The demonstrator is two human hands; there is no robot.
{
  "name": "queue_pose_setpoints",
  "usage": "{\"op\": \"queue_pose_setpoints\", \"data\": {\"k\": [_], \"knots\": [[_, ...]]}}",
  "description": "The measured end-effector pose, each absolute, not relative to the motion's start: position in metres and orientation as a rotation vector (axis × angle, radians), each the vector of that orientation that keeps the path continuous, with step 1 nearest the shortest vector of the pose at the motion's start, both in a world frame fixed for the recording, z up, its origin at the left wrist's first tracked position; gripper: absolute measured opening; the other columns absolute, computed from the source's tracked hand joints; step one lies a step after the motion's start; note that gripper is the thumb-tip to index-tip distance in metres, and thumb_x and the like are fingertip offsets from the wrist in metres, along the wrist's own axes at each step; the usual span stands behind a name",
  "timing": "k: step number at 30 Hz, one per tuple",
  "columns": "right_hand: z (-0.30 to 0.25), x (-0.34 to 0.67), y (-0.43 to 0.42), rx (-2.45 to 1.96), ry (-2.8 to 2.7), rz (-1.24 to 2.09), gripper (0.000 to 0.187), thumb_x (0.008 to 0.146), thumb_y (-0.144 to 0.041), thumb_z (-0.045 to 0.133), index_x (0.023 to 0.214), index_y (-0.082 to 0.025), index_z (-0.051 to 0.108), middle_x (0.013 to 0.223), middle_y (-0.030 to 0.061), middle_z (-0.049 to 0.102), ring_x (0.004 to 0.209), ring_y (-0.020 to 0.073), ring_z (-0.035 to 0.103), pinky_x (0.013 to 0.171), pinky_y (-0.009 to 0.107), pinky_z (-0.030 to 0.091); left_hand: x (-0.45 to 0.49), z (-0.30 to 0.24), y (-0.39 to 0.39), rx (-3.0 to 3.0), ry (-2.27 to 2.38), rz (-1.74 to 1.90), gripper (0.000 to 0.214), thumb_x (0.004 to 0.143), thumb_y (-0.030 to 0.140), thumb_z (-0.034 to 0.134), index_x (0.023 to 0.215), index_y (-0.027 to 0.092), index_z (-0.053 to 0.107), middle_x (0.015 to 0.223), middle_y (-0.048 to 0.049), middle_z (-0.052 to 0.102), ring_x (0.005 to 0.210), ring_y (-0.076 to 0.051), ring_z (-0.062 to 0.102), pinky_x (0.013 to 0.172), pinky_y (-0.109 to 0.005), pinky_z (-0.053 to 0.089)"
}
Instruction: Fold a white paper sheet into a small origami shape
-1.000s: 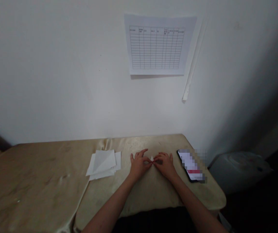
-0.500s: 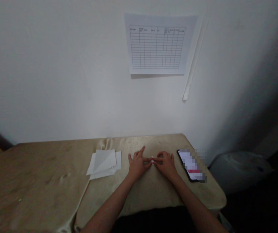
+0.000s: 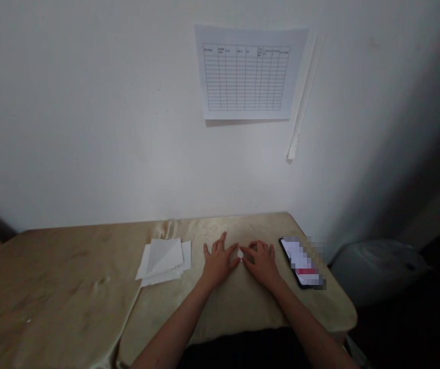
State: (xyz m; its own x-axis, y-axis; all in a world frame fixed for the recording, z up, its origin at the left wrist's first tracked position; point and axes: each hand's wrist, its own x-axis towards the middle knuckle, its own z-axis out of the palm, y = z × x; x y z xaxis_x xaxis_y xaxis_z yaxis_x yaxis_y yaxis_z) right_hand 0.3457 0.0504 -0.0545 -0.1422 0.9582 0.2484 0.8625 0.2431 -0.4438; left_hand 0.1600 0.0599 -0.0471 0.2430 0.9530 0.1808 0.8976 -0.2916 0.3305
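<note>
A small white piece of paper [image 3: 240,254], seemingly folded, sits between my two hands over the table's right part. My left hand [image 3: 220,262] has its thumb and index fingertips at the paper's left side, while its other fingers spread outward. From the right, my right hand [image 3: 260,261] pinches at the same paper with thumb and index finger, its remaining fingers curled. The fingertips cover the paper's edges, so its exact shape is hidden. To the left of my left hand lies a loose stack of white paper sheets [image 3: 164,260].
A phone [image 3: 300,262] with a lit, pixelated screen lies right of my right hand. The table [image 3: 77,277] has a shiny tan cover and stands against a white wall. A printed grid sheet [image 3: 245,77] hangs there. A pale bulky object [image 3: 377,271] is beyond the table's right edge.
My index fingertips have parted from their near-touching position and moved slightly up, showing more of the small paper between them. The paper stack and phone stay in place.
</note>
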Motion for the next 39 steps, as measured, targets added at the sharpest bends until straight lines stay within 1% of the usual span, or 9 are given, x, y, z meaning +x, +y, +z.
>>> {"op": "queue_pose_setpoints", "data": {"k": [2, 4, 7, 11, 15, 22, 31, 34, 39], "knots": [[-0.055, 0.346, 0.05, -1.646, -2.016, 0.261, 0.034, 0.09, -0.036, 0.061, 0.123, -0.033, 0.066, 0.125, 0.0093, 0.06, 0.124, 0.0297, 0.05, 0.117, 0.061, 0.017, 0.162, -0.046, 0.059, 2.333, 1.781, 0.541, 0.053, 0.089, 0.042, 0.065, 0.14, 0.036, 0.053, 0.165, -0.0108, 0.024, 0.146, -0.035, 0.032, 0.117, -0.073, 0.007], [-0.054, 0.346, 0.051, -1.613, -1.983, 0.259, 0.03, 0.088, -0.034, 0.063, 0.117, -0.028, 0.068, 0.121, 0.0092, 0.061, 0.121, 0.0282, 0.052, 0.115, 0.054, 0.025, 0.164, -0.044, 0.058, 2.306, 1.782, 0.585, 0.053, 0.087, 0.037, 0.068, 0.138, 0.034, 0.054, 0.164, -0.0112, 0.027, 0.144, -0.033, 0.037, 0.117, -0.071, 0.01], [-0.053, 0.346, 0.052, -1.53, -1.987, 0.27, 0.016, 0.086, -0.03, 0.066, 0.101, -0.026, 0.073, 0.114, 0.0075, 0.064, 0.114, 0.0253, 0.054, 0.107, 0.042, 0.036, 0.166, -0.039, 0.056, 2.283, 1.742, 0.638, 0.037, 0.085, 0.031, 0.071, 0.121, 0.034, 0.065, 0.162, -0.0075, 0.028, 0.139, -0.031, 0.043, 0.118, -0.069, 0.013], [-0.055, 0.347, 0.054, -1.465, -2.012, 0.25, 0.006, 0.085, -0.028, 0.071, 0.085, -0.028, 0.077, 0.107, 0.0048, 0.066, 0.111, 0.0238, 0.055, 0.105, 0.039, 0.036, 0.165, -0.038, 0.056, 2.31, 1.676, 0.647, 0.012, 0.084, 0.03, 0.073, 0.095, 0.033, 0.075, 0.163, -0.0011, 0.031, 0.141, -0.03, 0.041, 0.117, -0.071, 0.01], [-0.056, 0.349, 0.056, -1.511, -1.986, 0.276, 0.005, 0.083, -0.033, 0.076, 0.084, -0.031, 0.08, 0.103, 0.0045, 0.068, 0.109, 0.0241, 0.056, 0.103, 0.04, 0.036, 0.163, -0.036, 0.059, 2.287, 1.659, 0.598, 0.007, 0.085, 0.032, 0.073, 0.089, 0.036, 0.078, 0.162, 0.0035, 0.035, 0.142, -0.03, 0.04, 0.115, -0.075, 0.007], [-0.056, 0.349, 0.057, -1.572, -1.927, 0.31, 0.005, 0.082, -0.038, 0.078, 0.085, -0.036, 0.081, 0.106, 0.0056, 0.068, 0.11, 0.0271, 0.055, 0.107, 0.044, 0.034, 0.163, -0.037, 0.06, 2.276, 1.725, 0.558, 0.012, 0.085, 0.042, 0.073, 0.095, 0.043, 0.079, 0.163, 0.0042, 0.033, 0.141, -0.035, 0.041, 0.112, -0.08, 0.005], [-0.06, 0.349, 0.056, -1.594, -1.945, 0.277, 0.02, 0.084, -0.04, 0.074, 0.103, -0.038, 0.079, 0.123, 0.0084, 0.063, 0.12, 0.0305, 0.051, 0.109, 0.048, 0.032, 0.159, -0.05, 0.065, 2.37, 1.746, 0.535, 0.044, 0.085, 0.046, 0.071, 0.128, 0.05, 0.064, 0.165, -0.0013, 0.028, 0.143, -0.041, 0.036, 0.111, -0.081, 0.005], [-0.061, 0.349, 0.055, -1.596, -1.967, 0.247, 0.025, 0.085, -0.04, 0.073, 0.109, -0.04, 0.077, 0.126, 0.0084, 0.062, 0.122, 0.031, 0.05, 0.11, 0.05, 0.031, 0.158, -0.052, 0.067, 2.418, 1.73, 0.514, 0.048, 0.087, 0.047, 0.067, 0.134, 0.05, 0.059, 0.165, -0.0033, 0.027, 0.145, -0.041, 0.034, 0.112, -0.079, 0.007], [-0.064, 0.349, 0.055, -1.596, -1.988, 0.227, 0.032, 0.085, -0.038, 0.072, 0.117, -0.041, 0.073, 0.128, 0.0085, 0.06, 0.123, 0.0313, 0.049, 0.11, 0.051, 0.032, 0.157, -0.053, 0.068, 2.422, 1.747, 0.473, 0.055, 0.087, 0.05, 0.065, 0.141, 0.043, 0.054, 0.166, -0.0071, 0.027, 0.146, -0.039, 0.033, 0.114, -0.077, 0.008]]}}
